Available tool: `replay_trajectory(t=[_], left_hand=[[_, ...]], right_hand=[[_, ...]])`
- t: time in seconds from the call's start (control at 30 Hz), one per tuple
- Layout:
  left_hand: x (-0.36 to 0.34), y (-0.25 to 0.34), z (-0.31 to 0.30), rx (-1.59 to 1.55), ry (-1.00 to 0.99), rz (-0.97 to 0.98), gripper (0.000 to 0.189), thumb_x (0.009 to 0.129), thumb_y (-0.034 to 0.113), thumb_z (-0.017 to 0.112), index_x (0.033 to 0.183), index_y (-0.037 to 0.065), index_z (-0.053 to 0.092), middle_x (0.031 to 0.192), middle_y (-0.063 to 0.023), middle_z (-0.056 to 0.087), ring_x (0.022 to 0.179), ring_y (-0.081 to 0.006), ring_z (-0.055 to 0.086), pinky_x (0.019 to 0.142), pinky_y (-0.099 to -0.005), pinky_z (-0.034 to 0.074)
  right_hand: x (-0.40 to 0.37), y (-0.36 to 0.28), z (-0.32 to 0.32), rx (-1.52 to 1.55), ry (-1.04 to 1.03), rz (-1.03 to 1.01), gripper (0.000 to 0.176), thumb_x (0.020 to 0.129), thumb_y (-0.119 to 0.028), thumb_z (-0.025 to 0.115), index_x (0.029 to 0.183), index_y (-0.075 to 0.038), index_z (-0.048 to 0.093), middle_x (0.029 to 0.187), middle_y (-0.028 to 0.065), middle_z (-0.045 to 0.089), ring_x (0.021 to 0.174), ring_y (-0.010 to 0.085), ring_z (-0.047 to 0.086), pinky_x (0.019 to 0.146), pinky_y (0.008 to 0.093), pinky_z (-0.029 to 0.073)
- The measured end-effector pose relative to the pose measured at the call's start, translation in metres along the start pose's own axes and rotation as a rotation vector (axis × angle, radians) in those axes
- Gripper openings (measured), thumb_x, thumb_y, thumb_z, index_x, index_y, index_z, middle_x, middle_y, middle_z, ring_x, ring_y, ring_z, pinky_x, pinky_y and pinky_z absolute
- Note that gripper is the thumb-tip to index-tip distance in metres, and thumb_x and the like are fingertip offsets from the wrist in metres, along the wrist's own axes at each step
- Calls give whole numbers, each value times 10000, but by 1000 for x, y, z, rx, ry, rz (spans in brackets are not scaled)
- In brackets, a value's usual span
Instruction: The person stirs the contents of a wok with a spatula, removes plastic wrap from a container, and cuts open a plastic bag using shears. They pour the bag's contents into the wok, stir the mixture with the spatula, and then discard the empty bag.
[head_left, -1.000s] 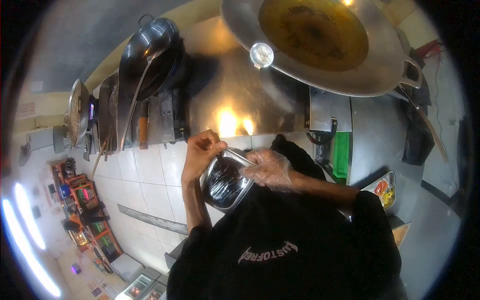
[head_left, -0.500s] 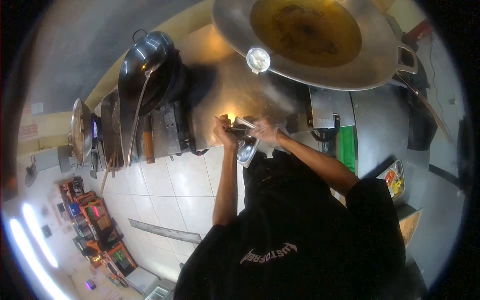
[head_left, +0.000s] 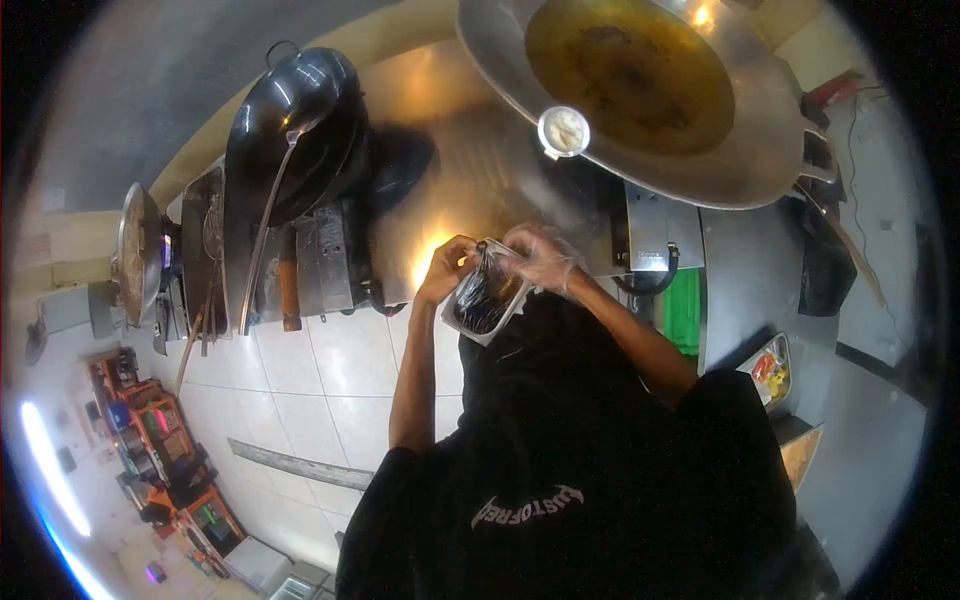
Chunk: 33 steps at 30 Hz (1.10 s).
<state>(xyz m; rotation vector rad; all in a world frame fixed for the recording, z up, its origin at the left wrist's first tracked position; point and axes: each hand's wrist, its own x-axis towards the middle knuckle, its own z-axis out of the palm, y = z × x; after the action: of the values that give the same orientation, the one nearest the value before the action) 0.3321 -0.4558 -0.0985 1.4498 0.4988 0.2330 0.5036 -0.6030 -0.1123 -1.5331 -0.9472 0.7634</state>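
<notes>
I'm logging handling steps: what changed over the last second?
The small metal tray rose from chest height to the counter edge, carried by both hands. The left hand and the gloved right hand kept their grip on its rim; nothing was let go. The large oil pan, the black wok and its ladle stayed put.

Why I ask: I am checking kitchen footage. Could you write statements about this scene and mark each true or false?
1. The left hand and right hand both hold a metal tray. True.
2. The left hand wears a glove. False: it is bare; the clear glove is on the right hand.
3. The big pan holds yellowish oil. True.
4. The black wok is covered by a lid. False: it is open, with a ladle in it.
</notes>
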Motion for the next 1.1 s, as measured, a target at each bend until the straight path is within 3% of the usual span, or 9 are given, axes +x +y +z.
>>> replay_trajectory(t=[0.2,0.27,0.4,0.5,0.7,0.77,0.87,1.03,1.1], left_hand=[[7,-32,7,-186,67,-58,213,842,2,616,1049,43,583,990,-17,614,927,-116,566,818,-254,462],[6,-26,5,-207,80,-149,209,885,115,572,1075,28,583,1013,-33,633,918,-124,574,814,-261,462],[3,-8,5,-214,107,-219,199,918,187,558,1024,31,618,963,-31,631,871,-124,564,799,-264,439],[1,-23,6,-5,105,-98,180,924,186,573,972,27,644,943,-31,624,863,-122,556,812,-270,433],[0,-10,15,-37,142,-20,118,884,69,619,936,-18,680,869,-41,613,836,-136,562,785,-268,447],[3,-6,16,-40,170,-39,109,873,42,625,932,-28,685,833,-37,601,817,-129,554,767,-261,446],[4,-9,19,-97,190,53,103,870,45,631,927,-22,684,836,-43,609,813,-128,566,756,-261,456],[10,-25,32,286,126,102,179,754,-75,623,904,12,668,866,-32,623,812,-137,592,722,-257,473],[11,-27,33,128,172,169,207,728,-72,600,903,31,645,836,-22,613,767,-123,566,728,-254,470]], right_hand=[[6,-14,6,-484,-234,-51,200,828,-236,698,828,-53,617,863,54,578,823,166,566,739,302,454],[7,15,19,83,-273,217,202,864,-255,647,832,-57,635,823,27,586,804,134,545,716,293,449],[11,-18,10,247,-256,558,210,895,-287,607,817,-93,621,725,-23,542,700,81,484,642,284,442],[11,-12,10,241,-417,476,187,905,-263,603,811,-101,611,754,0,568,745,94,506,683,271,439],[7,-12,20,543,-132,386,115,868,-87,631,952,-42,567,888,49,601,845,129,548,809,252,428],[5,15,25,282,-118,-95,123,845,-45,636,945,-68,568,963,46,600,893,129,569,865,270,442],[6,-9,34,579,92,291,181,847,-27,628,991,-57,520,1000,63,588,947,145,571,871,301,456],[9,-34,27,110,-268,-64,203,883,-140,608,1025,-33,510,998,89,583,967,172,570,854,313,461],[14,-39,22,-78,-357,-239,256,910,-232,594,1044,-28,520,1003,108,579,947,185,572,840,308,458]])
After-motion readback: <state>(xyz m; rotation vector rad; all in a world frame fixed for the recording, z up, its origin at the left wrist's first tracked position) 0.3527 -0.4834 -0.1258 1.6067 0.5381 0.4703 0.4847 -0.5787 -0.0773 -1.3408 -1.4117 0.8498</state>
